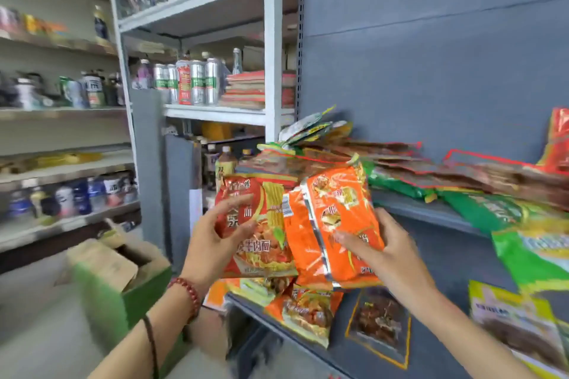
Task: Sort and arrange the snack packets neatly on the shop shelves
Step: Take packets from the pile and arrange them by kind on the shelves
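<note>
Right hand (392, 244) grips orange packet (340, 206) upright; red packet (261, 255) just left of it, left hand (212, 238) spread loose, nearest it.

SHOP SHELVES MID-SORT: A grey lower shelf (437, 311) carries loose snack packets. Orange noodle packets (304, 311) overlap at its front left corner, some overhanging the edge; a dark packet with a yellow border (380, 320) lies flat just beside them, and green-and-yellow packets (535, 258) are heaped along the right. On the grey upper shelf (409, 208), flat brown packets edged in red (462, 172) sprawl over green packets (397, 183). Behind, a white metal rack (215, 114) holds silver cans (198, 81) beside a stack of flat red items (246, 89). A green cardboard box (117, 274) stands open on the floor (37, 332).
</note>
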